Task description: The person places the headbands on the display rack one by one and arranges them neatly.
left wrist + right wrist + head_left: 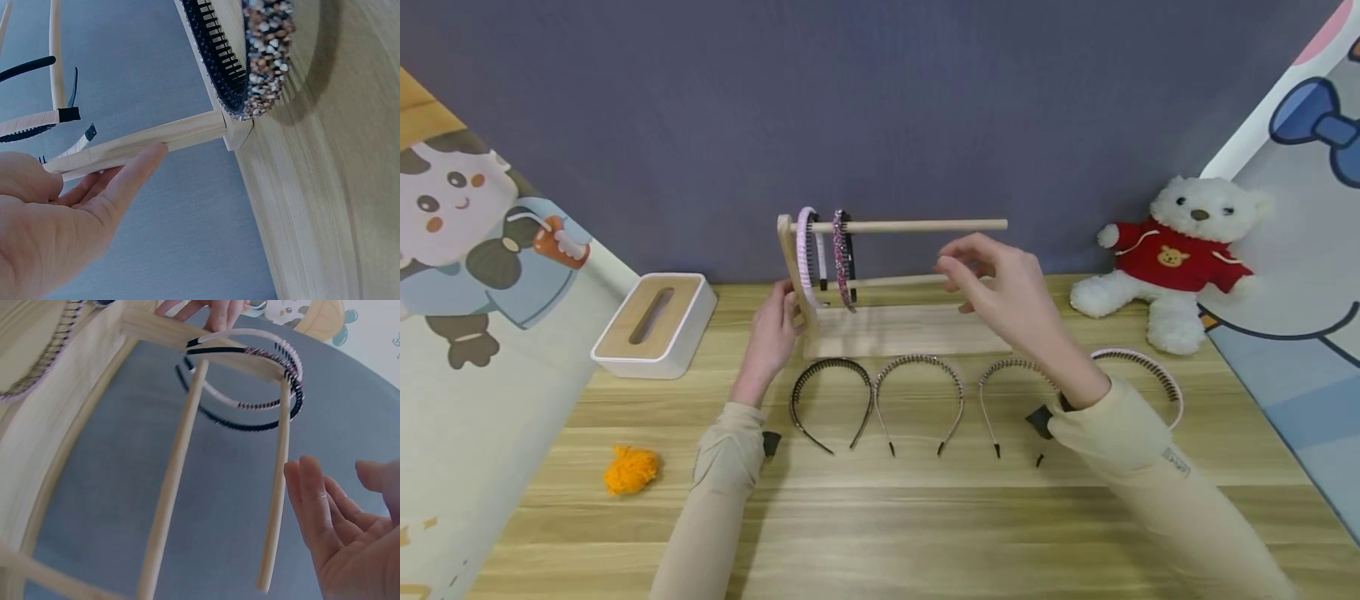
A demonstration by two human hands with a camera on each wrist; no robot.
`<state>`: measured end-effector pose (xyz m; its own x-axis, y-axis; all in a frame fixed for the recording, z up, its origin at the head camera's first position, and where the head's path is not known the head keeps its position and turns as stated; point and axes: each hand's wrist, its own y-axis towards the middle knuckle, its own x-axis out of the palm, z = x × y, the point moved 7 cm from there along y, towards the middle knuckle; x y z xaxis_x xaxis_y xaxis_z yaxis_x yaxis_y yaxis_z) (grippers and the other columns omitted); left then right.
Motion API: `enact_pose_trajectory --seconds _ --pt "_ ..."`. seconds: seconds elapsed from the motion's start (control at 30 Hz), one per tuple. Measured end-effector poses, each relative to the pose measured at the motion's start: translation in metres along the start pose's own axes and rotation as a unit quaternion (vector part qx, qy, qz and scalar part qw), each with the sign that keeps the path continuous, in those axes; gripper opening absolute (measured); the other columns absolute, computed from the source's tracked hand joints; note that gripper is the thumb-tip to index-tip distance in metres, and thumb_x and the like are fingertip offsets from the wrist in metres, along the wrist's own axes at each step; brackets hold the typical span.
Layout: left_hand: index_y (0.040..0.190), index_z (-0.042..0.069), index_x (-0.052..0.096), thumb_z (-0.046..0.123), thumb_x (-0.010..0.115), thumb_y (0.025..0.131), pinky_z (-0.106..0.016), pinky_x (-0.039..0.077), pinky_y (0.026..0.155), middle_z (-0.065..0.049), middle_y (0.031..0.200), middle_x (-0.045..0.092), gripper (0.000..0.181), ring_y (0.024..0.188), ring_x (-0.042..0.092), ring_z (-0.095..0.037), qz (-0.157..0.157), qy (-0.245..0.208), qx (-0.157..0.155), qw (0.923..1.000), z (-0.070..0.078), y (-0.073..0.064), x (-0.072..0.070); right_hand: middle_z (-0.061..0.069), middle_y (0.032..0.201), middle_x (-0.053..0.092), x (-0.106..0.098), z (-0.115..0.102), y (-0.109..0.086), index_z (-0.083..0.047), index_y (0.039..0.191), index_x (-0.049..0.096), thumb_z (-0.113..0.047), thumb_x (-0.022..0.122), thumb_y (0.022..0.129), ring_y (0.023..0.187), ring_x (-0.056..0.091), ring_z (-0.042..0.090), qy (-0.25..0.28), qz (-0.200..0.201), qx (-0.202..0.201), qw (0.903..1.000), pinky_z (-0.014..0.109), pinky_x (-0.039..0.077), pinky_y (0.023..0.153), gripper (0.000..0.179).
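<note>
A wooden headband rack (910,329) has one upright post and two rods reaching right. Near the post, a pale pink headband (805,254) and a glittery pink-and-black headband (841,258) hang on the rods. My left hand (775,325) holds the post from its left side, thumb and fingers on the wood (137,140). By the rods' free right end is my right hand (1000,279), fingers loosely bent and nothing in them. In the right wrist view, the right hand's fingertips (310,464) are beside the upper rod (275,506).
In front of the rack lie several headbands: a dark one (801,396), a beaded one (917,358), another (988,387) partly behind the right arm, and a pink one (1176,400). A tissue box (688,333), orange pompom (631,470) and teddy bear (1176,250) stand around.
</note>
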<state>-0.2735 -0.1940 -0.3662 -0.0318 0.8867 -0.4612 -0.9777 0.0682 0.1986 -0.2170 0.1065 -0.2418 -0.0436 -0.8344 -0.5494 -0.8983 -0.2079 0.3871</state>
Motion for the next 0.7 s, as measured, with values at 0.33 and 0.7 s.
enact_pose_trajectory --seconds 0.33,0.7 --pt "0.153 -0.01 0.042 0.014 0.032 0.119 -0.051 0.063 0.101 -0.036 0.151 0.049 0.043 0.131 0.058 -0.053 0.0 -0.008 -0.007 0.9999 -0.001 0.0 0.0 0.015 0.111 0.077 -0.033 0.023 -0.022 -0.001 0.123 0.073 -0.019 0.064 0.111 0.081 0.071 0.0 -0.024 0.013 0.014 0.9995 0.024 0.067 0.06 0.023" --pt "0.152 -0.011 0.043 0.016 0.032 0.118 -0.051 0.063 0.101 -0.036 0.149 0.051 0.044 0.13 0.059 -0.054 -0.005 -0.003 0.001 1.0 -0.001 0.0 0.0 0.02 0.117 0.075 -0.059 0.048 -0.037 0.003 0.129 0.07 -0.018 0.06 0.113 0.086 0.07 -0.004 -0.043 0.012 0.032 0.9985 0.019 0.066 0.063 0.029"
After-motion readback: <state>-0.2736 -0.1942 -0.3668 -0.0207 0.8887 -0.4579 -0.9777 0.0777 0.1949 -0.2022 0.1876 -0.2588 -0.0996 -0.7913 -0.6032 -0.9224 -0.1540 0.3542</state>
